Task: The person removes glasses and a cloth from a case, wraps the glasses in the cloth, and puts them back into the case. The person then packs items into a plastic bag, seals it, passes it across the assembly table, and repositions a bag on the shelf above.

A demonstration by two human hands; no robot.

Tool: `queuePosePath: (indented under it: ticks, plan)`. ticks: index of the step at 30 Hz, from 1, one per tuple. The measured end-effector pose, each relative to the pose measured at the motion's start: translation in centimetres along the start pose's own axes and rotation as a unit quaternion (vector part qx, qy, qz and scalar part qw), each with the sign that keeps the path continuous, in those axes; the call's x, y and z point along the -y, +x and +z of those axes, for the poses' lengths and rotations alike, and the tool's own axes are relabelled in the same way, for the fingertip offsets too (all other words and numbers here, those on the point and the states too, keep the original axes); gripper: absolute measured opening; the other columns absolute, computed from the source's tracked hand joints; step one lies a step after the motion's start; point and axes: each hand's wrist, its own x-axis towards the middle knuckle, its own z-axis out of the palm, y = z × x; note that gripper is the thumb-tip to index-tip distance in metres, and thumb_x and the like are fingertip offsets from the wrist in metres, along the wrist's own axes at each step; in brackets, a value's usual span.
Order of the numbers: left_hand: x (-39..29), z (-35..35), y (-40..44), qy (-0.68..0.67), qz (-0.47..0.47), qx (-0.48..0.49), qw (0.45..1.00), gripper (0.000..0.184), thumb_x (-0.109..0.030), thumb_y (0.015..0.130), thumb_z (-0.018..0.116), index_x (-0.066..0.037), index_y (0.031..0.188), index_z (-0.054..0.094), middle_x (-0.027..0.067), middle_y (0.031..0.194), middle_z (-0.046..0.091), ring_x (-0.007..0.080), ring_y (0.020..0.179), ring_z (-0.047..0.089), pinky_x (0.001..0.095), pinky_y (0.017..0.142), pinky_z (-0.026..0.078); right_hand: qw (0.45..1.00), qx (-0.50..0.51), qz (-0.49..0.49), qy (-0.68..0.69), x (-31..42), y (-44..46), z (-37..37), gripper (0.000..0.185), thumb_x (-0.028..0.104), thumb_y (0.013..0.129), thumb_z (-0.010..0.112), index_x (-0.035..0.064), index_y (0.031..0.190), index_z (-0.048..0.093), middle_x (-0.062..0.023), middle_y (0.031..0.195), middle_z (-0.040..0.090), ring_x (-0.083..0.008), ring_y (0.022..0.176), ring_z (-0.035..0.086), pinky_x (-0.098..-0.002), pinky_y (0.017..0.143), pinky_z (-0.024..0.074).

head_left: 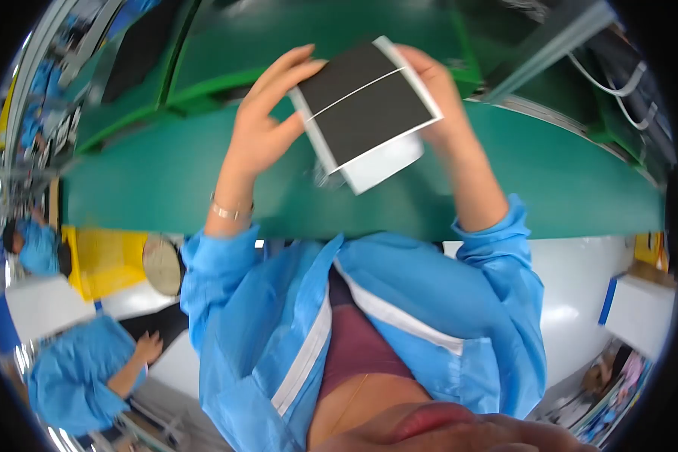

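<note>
From left to right, your left hand (264, 117) comes first, a bracelet (230, 211) at its wrist. Its fingers are extended and spread from the thumb: the thumb meets the left edge of the black panel (377, 105), while 2 fingertips reach toward the far left corner, and you cannot tell whether they touch it.

The panel sits between your 2 hands, in front of your chest and over the green table (166, 177). It looks nearly square, so no long axis stands out; it is turned so that its 1 white line (358, 93) slants away from you toward the right. A white piece (388, 164) juts from beneath its near edge.

Your right hand (433, 94) lies against the far part of the right edge and appears to grip it, with some fingers hidden behind the panel. Both hands are close; neither is clearly nearer.
</note>
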Motion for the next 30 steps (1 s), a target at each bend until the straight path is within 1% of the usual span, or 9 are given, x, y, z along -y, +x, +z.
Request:
queuePosePath:
  ticks: [2,3,4,6,11,17,20,25,30]
  plan:
    - [0.0,0.9,0.0,0.011,0.046,-0.035,0.998,0.042,-0.009,0.076,0.066,-0.006,0.118,0.061,0.0161,0.128,0.055,0.0318,0.120,0.051,0.0394,0.100,0.040,0.995,0.035,-0.030,-0.086,-0.1,-0.7,-0.6,0.024,0.011,0.087,0.063,0.0054,0.111,0.063,-0.0017,0.095,0.067,-0.0087,0.084,0.061,-0.0263,0.074,0.0503]
    - [-0.3,1.0,-0.1,-0.011,0.012,-0.036,0.999,0.035,-0.005,0.080,0.062,-0.001,0.115,0.062,0.0162,0.118,0.061,0.0312,0.113,0.056,0.0391,0.098,0.041,0.990,0.049,0.034,-0.125,-0.4,-0.8,-0.9,0.028,0.011,0.085,0.066,0.0052,0.112,0.062,-0.0003,0.093,0.065,-0.0085,0.084,0.058,-0.0264,0.074,0.0490]
    - [-0.3,1.4,-0.2,-0.097,-0.090,-0.066,0.989,0.028,-0.005,0.084,0.060,0.003,0.111,0.062,0.0133,0.109,0.065,0.0239,0.103,0.059,0.0347,0.092,0.044,0.986,0.064,-0.092,-0.119,-1.2,-0.7,-0.6,0.034,0.012,0.084,0.067,0.0048,0.116,0.059,0.0002,0.091,0.064,-0.0076,0.081,0.056,-0.0265,0.073,0.0482]
    - [-0.3,2.6,-0.1,-0.157,-0.183,-0.097,0.966,0.024,-0.008,0.089,0.059,0.006,0.108,0.063,0.0090,0.104,0.064,0.0122,0.092,0.057,0.0271,0.081,0.046,0.994,0.073,-0.032,-0.080,-0.3,-2.1,-1.5,0.048,0.010,0.085,0.065,0.0047,0.130,0.050,-0.0032,0.094,0.064,-0.0075,0.084,0.057,-0.0257,0.074,0.0479]
    - [-1.1,5.6,1.8,-0.315,-0.185,0.017,0.931,0.035,-0.007,0.090,0.056,0.007,0.122,0.052,0.0116,0.116,0.060,0.0176,0.103,0.057,0.0304,0.091,0.044,0.997,0.021,-0.055,-0.039,1.4,-4.5,-3.9,0.031,0.011,0.088,0.060,0.0022,0.118,0.058,-0.0028,0.096,0.064,-0.0078,0.086,0.057,-0.0247,0.077,0.0474]
    - [-2.0,8.0,2.5,-0.387,-0.151,0.056,0.908,0.030,-0.004,0.089,0.056,0.004,0.118,0.055,0.0146,0.116,0.060,0.0197,0.104,0.058,0.0321,0.092,0.045,0.995,-0.007,-0.084,-0.054,1.4,-6.9,-6.9,0.024,0.008,0.089,0.059,0.0028,0.112,0.063,-0.0020,0.099,0.065,-0.0084,0.090,0.058,-0.0251,0.082,0.0470]
    - [-0.9,8.8,2.6,-0.338,-0.017,0.092,0.937,0.023,0.002,0.086,0.056,0.001,0.109,0.062,0.0148,0.113,0.062,0.0206,0.103,0.058,0.0311,0.090,0.045,0.991,-0.024,-0.100,-0.084,1.7,-8.1,-7.8,0.019,0.004,0.088,0.057,0.0026,0.104,0.067,-0.0026,0.100,0.067,-0.0100,0.092,0.060,-0.0251,0.085,0.0470]
    - [-3.4,10.5,2.8,-0.377,-0.110,0.084,0.916,0.023,0.008,0.081,0.058,0.000,0.102,0.064,0.0162,0.127,0.054,0.0237,0.114,0.054,0.0345,0.097,0.044,0.992,-0.073,-0.082,-0.065,2.1,-9.2,-9.0,0.016,0.003,0.088,0.058,0.0028,0.100,0.069,-0.0034,0.098,0.068,-0.0107,0.094,0.061,-0.0259,0.087,0.0476]
    - [-3.6,10.9,2.9,-0.311,-0.067,0.111,0.941,0.020,-0.001,0.086,0.060,0.002,0.105,0.062,0.0126,0.115,0.060,0.0181,0.101,0.058,0.0299,0.089,0.046,0.991,-0.078,-0.048,-0.098,2.1,-9.8,-9.1,0.017,0.011,0.088,0.063,0.0035,0.103,0.068,-0.0020,0.098,0.067,-0.0085,0.092,0.060,-0.0251,0.085,0.0472]
